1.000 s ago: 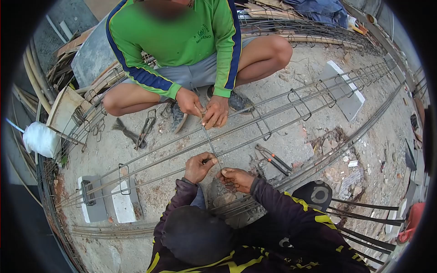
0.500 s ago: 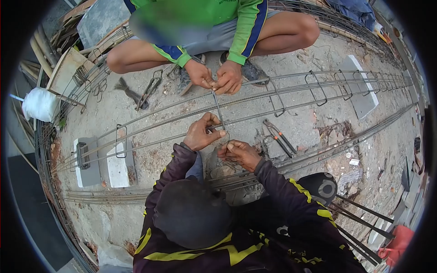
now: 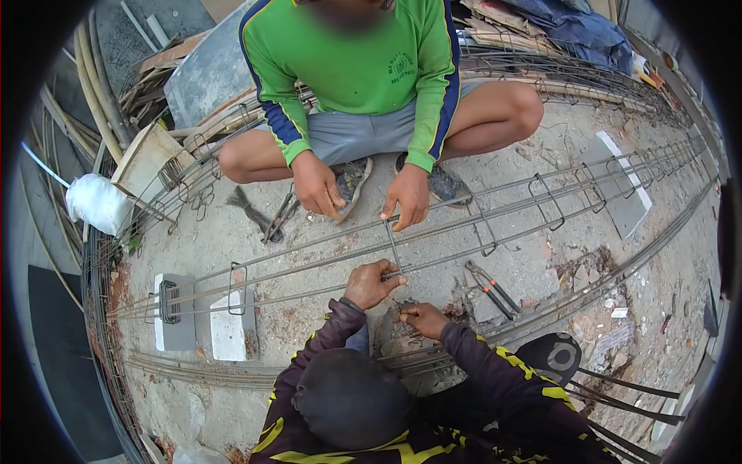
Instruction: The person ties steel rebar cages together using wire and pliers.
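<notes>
My left hand (image 3: 372, 285) pinches the near lower corner of a steel stirrup (image 3: 394, 246), where it meets the nearest long rebar (image 3: 340, 286). My right hand (image 3: 423, 319) is low, just right of it and off the stirrup. Its fingers are curled together near thin wire by the ground, and what they hold is too small to make out. Across from me, a co-worker's hand (image 3: 406, 199) holds the stirrup's far end at the far rebar. The co-worker's other hand (image 3: 317, 185) hangs over the knee side, apart from the bars.
Orange-handled pliers (image 3: 491, 289) lie right of my hands. More stirrups (image 3: 547, 203) hang along the bars, which pass over white-faced blocks (image 3: 229, 329). A bundle of tie wire (image 3: 246, 205) lies by the co-worker's foot. A white roll (image 3: 98, 203) stands at left.
The view has shifted, so the scene sits lower. My right hand has drawn away from the stirrup. One of the co-worker's hands has left the bar; the other stays on the stirrup.
</notes>
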Demonstrator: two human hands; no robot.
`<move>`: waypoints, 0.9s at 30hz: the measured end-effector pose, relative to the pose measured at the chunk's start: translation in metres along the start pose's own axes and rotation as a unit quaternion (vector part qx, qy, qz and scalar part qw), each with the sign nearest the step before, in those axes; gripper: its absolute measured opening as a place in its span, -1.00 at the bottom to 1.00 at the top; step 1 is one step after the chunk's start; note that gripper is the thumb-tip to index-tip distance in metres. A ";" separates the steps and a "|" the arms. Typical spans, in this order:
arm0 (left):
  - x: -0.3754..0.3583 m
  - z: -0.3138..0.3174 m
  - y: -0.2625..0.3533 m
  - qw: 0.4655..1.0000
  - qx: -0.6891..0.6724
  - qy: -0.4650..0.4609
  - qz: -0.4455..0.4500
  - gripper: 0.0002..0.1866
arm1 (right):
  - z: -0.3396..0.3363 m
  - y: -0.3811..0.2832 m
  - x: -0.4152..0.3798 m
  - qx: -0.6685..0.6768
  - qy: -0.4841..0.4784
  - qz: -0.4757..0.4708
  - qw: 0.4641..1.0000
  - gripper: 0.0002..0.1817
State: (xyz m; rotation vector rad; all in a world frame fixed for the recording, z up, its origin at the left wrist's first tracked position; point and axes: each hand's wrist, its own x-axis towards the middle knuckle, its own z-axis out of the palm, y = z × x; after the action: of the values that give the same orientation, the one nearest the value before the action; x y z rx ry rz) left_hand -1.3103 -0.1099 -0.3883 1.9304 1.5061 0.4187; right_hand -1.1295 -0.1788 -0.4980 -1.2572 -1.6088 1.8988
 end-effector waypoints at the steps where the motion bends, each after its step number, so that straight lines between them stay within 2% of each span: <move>1: 0.000 0.002 -0.003 1.000 -0.002 0.002 0.006 -0.50 | -0.003 -0.003 -0.001 -0.011 -0.004 0.026 1.000 -0.76; 4: 0.001 0.004 -0.004 1.000 0.011 0.011 0.011 -0.52 | -0.007 -0.011 -0.003 -0.059 -0.023 0.034 0.997 -0.79; 7: 0.000 0.004 -0.003 1.000 0.011 0.016 0.016 -0.54 | -0.001 -0.003 0.000 0.119 -0.063 0.097 0.986 -0.82; 11: -0.004 0.007 -0.002 0.999 0.028 0.035 0.026 -0.58 | 0.001 -0.022 -0.014 0.110 -0.073 0.065 0.989 -0.83; 14: -0.004 0.009 -0.001 0.998 0.036 0.041 0.029 -0.61 | 0.004 -0.016 -0.014 0.110 -0.099 0.042 0.988 -0.76; 17: -0.004 0.011 0.000 0.998 0.034 0.043 0.030 -0.62 | 0.004 -0.002 -0.016 0.013 -0.071 -0.094 0.993 -0.71; 20: -0.007 0.010 0.003 0.998 0.032 0.043 0.029 -0.62 | -0.005 -0.032 -0.034 -0.007 -0.066 -0.002 0.998 -0.71; 23: -0.006 0.011 0.003 0.998 0.038 0.044 0.031 -0.63 | -0.003 -0.030 -0.040 -0.108 -0.002 -0.037 0.993 -0.72; 27: -0.006 0.013 0.005 0.998 0.036 0.046 0.036 -0.64 | 0.003 -0.043 -0.051 -0.125 -0.011 -0.021 0.992 -0.71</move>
State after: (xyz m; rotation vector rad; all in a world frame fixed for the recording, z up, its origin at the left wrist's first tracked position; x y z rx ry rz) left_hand -1.3007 -0.1204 -0.3941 2.0504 1.5325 0.4983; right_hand -1.1155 -0.2057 -0.4383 -1.2900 -1.9164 1.7328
